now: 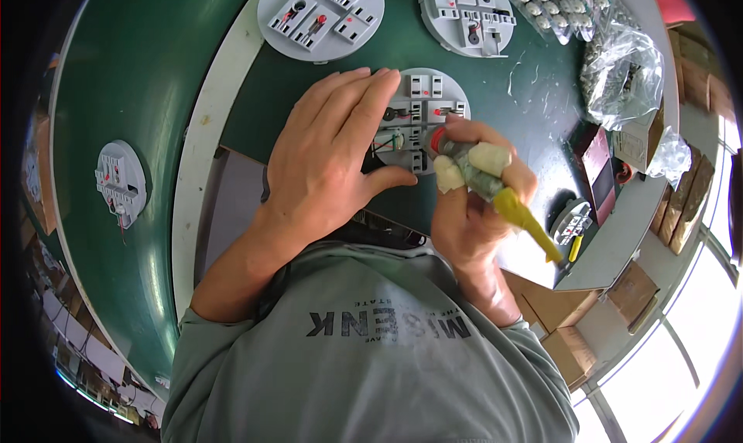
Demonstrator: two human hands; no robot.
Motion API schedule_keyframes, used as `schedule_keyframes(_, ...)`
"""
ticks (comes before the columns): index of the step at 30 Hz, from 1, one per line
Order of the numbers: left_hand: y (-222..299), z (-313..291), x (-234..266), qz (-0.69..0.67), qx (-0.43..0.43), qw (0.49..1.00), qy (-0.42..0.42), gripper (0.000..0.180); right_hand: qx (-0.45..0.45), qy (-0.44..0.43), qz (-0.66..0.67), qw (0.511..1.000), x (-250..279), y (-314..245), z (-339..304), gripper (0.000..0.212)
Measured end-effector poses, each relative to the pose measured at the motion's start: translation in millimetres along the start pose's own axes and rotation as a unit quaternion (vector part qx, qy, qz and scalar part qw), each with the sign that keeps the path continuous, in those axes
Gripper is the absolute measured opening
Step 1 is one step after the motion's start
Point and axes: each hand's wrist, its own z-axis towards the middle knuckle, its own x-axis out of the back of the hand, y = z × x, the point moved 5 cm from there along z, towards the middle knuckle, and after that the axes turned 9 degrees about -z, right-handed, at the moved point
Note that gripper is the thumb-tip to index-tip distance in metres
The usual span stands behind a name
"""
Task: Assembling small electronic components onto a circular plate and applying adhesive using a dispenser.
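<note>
A round light-grey plastic base (pixel 427 87) lies on the bench in front of me, with raised blocks, small red parts, a black round part and thin wires. My left hand (pixel 329 145) lies over its left side, fingers stretched out and thumb apart. My right hand (pixel 487 180) is wrapped round a stubby hand tool (pixel 484 181) with a red collar, a grey-green body and a yellow tail. The red collar end points at the base's right side; its tip is hidden. Pale wraps cover my right thumb and a finger.
Two similar bases (pixel 320 17) (pixel 468 13) lie at the far side. Another base (pixel 121 181) sits on the green belt (pixel 139 71) at left. At right are a tray of small white parts (pixel 553 2), a clear plastic bag (pixel 623 75), a tilted base (pixel 571 220) and cardboard boxes (pixel 569 350).
</note>
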Motion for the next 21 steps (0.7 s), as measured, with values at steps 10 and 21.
schedule_keyframes(10,7,17,-16,0.016,0.007,1.000,-0.012,0.107,-0.072,-0.058,-0.023,0.995,31,8,44,0.042)
schedule_keyframes(21,12,34,-27,0.018,-0.010,0.999,-0.025,0.101,-0.007,-0.014,-0.097,0.995,28,30,29,0.045)
